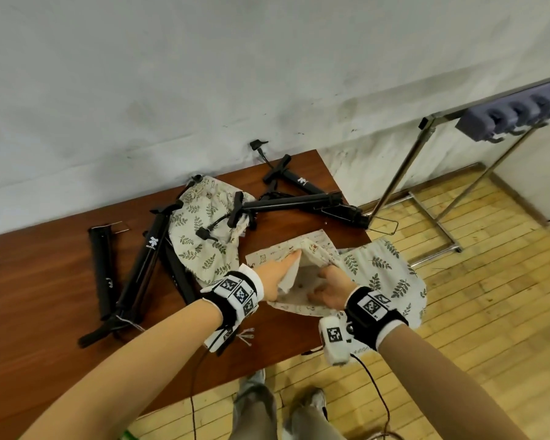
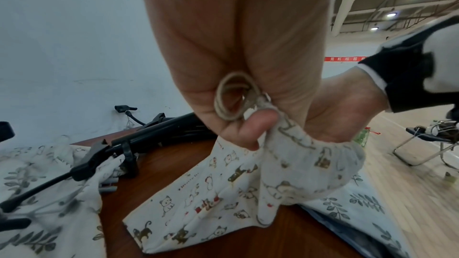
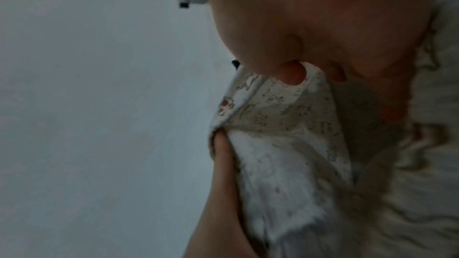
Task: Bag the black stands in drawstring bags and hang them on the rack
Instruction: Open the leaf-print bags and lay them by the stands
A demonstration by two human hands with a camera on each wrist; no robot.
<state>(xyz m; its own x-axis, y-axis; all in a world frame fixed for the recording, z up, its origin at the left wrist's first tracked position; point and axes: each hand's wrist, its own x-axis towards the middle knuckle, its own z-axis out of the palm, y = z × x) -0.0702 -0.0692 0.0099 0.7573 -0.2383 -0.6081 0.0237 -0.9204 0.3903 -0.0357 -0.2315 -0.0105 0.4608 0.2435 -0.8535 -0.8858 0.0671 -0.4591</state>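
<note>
A white cat-print drawstring bag [image 1: 302, 249] lies on the brown table [image 1: 45, 281] with its mouth held wide, and nothing shows inside it. My left hand [image 1: 280, 271] grips the mouth's left rim. In the left wrist view its thumb [image 2: 248, 125] pinches the cloth and a loop of drawstring [image 2: 231, 97]. My right hand [image 1: 327, 287] grips the right rim, with fingers curled over the hem [image 3: 293, 74]. Several folded black stands lie on the table: two at the left [image 1: 146, 249] [image 1: 102, 268] and two at the back [image 1: 299, 203] [image 1: 299, 181].
A leaf-print bag [image 1: 204, 236] lies crumpled between the stands. Another leaf-print bag [image 1: 385, 274] hangs over the table's right edge. A metal rack [image 1: 404, 173] with a grey hook strip [image 1: 515, 115] stands on the wooden floor to the right. A white wall backs the table.
</note>
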